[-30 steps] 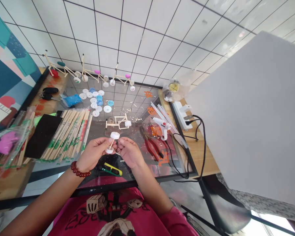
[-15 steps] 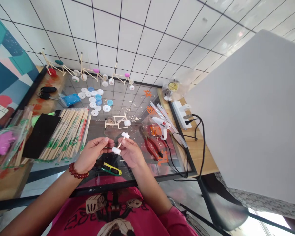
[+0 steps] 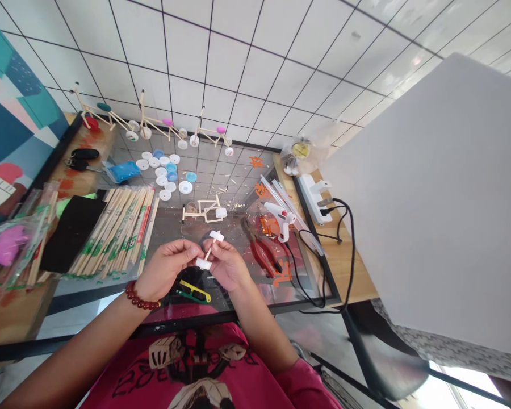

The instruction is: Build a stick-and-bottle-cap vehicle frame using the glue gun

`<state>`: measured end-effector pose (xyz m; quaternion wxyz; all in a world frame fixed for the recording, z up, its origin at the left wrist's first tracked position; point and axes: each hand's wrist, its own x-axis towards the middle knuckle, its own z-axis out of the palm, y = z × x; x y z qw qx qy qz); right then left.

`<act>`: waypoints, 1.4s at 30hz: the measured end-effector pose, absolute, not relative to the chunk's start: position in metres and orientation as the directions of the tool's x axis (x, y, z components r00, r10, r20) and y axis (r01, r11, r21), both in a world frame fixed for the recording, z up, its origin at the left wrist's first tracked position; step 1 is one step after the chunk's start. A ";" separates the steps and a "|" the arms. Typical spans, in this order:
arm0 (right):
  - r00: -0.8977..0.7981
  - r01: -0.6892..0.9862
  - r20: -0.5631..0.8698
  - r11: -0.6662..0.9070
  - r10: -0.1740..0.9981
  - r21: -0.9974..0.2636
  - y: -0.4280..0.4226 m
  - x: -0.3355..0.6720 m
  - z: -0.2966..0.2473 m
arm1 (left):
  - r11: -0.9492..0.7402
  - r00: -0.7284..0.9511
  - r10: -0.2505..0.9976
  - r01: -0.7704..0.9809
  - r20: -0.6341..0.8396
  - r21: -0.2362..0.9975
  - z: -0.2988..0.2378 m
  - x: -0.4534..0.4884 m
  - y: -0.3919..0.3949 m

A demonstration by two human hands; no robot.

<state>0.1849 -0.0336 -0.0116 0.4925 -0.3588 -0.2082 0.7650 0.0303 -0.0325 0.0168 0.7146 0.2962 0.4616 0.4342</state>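
Both hands hold a short wooden stick with a white plastic bottle cap on each end, forming an axle (image 3: 210, 248). My left hand (image 3: 168, 268), with a red bead bracelet, pinches it near the lower cap. My right hand (image 3: 223, 264) grips the same stick from the other side, and the fingers partly hide its middle. Just beyond the hands, a small wooden-stick frame (image 3: 201, 211) with a white cap wheel lies on the glass tabletop (image 3: 170, 224). Yellow-green snips (image 3: 195, 291) lie below my hands.
A hot glue gun (image 3: 281, 220) and red-handled pliers (image 3: 262, 255) lie to the right. Bundled chopsticks (image 3: 119, 233) and a black foam sheet (image 3: 72, 234) lie to the left. Loose bottle caps (image 3: 164, 173) and several finished stick models (image 3: 153, 120) stand further back.
The capped axle has shifted right, toward my right hand, and now stands more upright. My hands have come closer together.
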 end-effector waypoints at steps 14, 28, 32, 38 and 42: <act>-0.123 -0.701 -0.322 -0.312 0.939 -0.641 -0.032 0.185 -0.018 | 0.118 -0.007 0.993 -0.042 -0.118 0.992 0.016 0.005 -0.041; -0.215 -0.732 -0.333 -0.377 0.918 -0.568 -0.035 0.184 -0.013 | 0.491 0.221 0.870 -0.318 -0.440 0.811 0.013 0.032 -0.031; -0.240 -0.729 -0.315 -0.385 0.918 -0.566 -0.036 0.185 -0.012 | 0.503 0.245 0.864 -0.403 -0.440 0.765 0.012 0.038 -0.031; -0.208 -0.793 -0.292 -0.336 0.933 -0.508 -0.036 0.188 -0.012 | 0.441 0.156 0.894 -0.461 -0.419 0.770 0.007 0.027 -0.027; -0.150 -0.806 -0.342 -0.315 0.928 -0.501 -0.034 0.187 -0.013 | 0.176 -0.026 0.982 -0.201 -0.185 0.964 0.002 0.016 -0.031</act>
